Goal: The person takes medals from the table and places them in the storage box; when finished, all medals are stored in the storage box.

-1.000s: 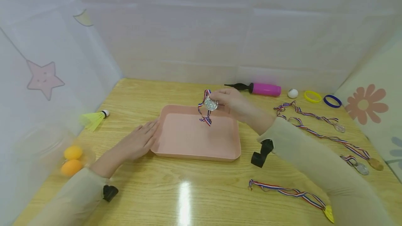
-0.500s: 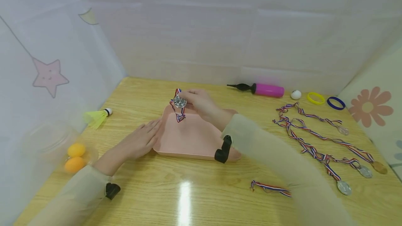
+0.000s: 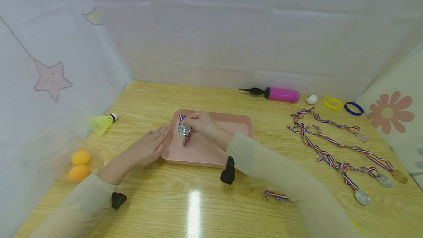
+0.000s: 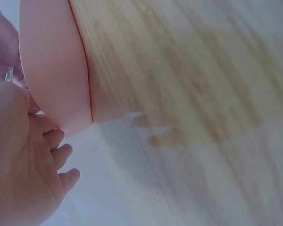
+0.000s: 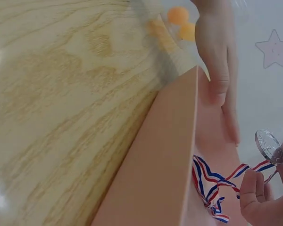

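Note:
A silver medal (image 3: 184, 129) on a red, white and blue ribbon is pinched by my right hand (image 3: 204, 126) over the left part of the pink tray (image 3: 208, 163). In the right wrist view the medal (image 5: 269, 146) stands on edge between thumb and fingers, and its ribbon (image 5: 217, 181) trails down inside the tray wall. My left hand (image 3: 149, 147) lies with straight fingers against the tray's left side. The left wrist view shows that hand (image 4: 28, 155) at the tray's outer wall (image 4: 56, 66).
Several ribboned medals (image 3: 362, 197) lie to the right. Another ribbon (image 3: 277, 195) is partly under my right sleeve. Along the back are a pink pump (image 3: 283, 94), white ball (image 3: 311, 99), yellow wristband (image 3: 332, 103) and blue wristband (image 3: 353, 108). A shuttlecock (image 3: 102, 123) and clear jar with orange balls (image 3: 79, 173) stand left.
My right hand has carried the silver medal leftward over the tray, then lowered it, so the ribbon now hangs down into the tray. The left hand has stayed against the tray's side.

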`<action>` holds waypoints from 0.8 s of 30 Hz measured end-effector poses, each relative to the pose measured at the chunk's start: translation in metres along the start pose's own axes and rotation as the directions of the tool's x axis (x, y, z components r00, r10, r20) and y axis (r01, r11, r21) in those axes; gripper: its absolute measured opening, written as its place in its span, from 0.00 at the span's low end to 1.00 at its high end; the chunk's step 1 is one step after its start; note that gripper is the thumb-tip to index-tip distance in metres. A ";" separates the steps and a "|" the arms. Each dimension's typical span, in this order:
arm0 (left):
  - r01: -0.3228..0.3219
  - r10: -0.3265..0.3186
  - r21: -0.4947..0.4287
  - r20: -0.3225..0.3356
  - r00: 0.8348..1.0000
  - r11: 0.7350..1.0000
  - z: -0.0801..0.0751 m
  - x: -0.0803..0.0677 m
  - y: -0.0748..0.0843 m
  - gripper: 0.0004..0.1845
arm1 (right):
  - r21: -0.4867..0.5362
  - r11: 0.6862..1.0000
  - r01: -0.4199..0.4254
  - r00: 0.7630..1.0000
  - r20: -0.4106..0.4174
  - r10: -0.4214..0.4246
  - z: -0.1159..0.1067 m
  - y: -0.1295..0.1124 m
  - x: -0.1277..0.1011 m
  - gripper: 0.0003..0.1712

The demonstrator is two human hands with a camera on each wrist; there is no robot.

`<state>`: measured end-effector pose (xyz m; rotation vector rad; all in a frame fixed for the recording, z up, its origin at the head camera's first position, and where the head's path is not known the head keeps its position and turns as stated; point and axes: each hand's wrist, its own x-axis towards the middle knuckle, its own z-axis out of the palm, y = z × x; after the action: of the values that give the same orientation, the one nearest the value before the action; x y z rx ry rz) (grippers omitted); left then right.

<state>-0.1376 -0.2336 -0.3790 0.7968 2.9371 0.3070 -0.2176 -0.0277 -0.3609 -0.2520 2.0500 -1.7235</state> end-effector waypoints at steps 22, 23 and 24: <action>0.002 -0.002 0.018 -0.003 1.000 1.000 -0.002 0.001 0.003 0.26 | -0.229 0.971 -0.073 0.966 0.226 0.126 0.029 0.042 -0.008 0.07; 0.004 -0.004 0.016 -0.004 1.000 1.000 -0.002 0.001 0.003 0.26 | -0.237 0.969 -0.068 0.967 0.225 0.123 0.030 0.042 -0.009 0.08; 0.006 -0.006 0.016 -0.004 1.000 1.000 -0.002 0.001 0.003 0.26 | -0.246 0.967 -0.065 0.967 0.223 0.122 0.031 0.042 -0.009 0.08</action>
<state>-0.1372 -0.2307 -0.3766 0.7906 2.9487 0.2852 -0.1898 -0.0429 -0.4031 -0.4074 2.0520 -1.3214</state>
